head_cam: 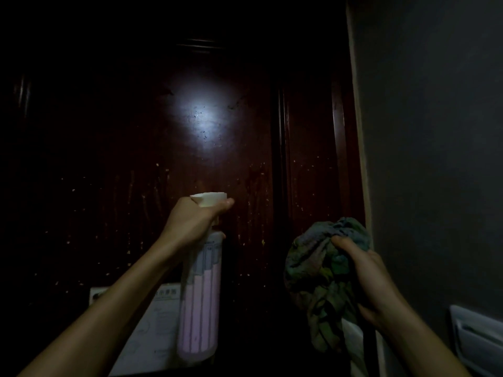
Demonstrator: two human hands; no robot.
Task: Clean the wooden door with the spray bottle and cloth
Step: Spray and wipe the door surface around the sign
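A dark reddish wooden door fills the view, lit by one bright spot and speckled with pale flecks and streaks. My left hand grips the neck of a spray bottle with a white head and a pinkish body, its nozzle pointed at the door. A finger lies over the trigger area. My right hand holds a bunched, mottled green-grey cloth just right of the bottle, close to the door's right edge.
A grey wall stands at the right, beside the door frame. A white fixture sits low on that wall. Below the bottle lies a white box or appliance with printed markings. The scene is very dark.
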